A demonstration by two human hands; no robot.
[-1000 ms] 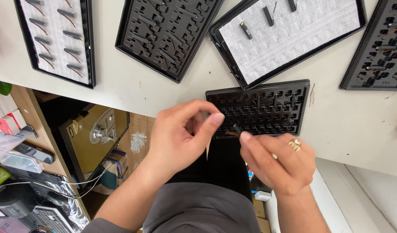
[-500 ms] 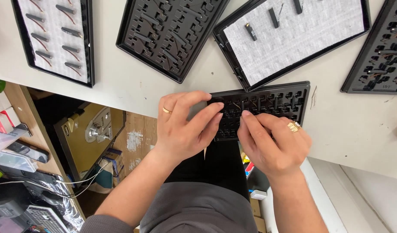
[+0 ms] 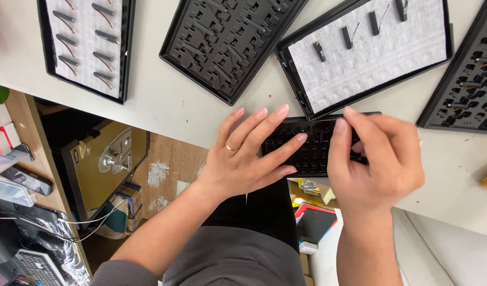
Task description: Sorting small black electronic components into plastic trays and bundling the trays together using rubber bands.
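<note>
L hand [image 3: 248, 153] lies flat, fingers spread, on the small black slotted tray [image 3: 312, 151] at the table edge [image 3: 169, 119]. R hand [image 3: 376, 159] covers the tray's right part, fingers bent down; can't tell if it grips anything. Beyond: white-lined tray w/ black parts [image 3: 368, 53], empty black tray [image 3: 227, 45], far-left lined tray [image 3: 87, 45], far-right black tray [image 3: 466, 79].
</note>
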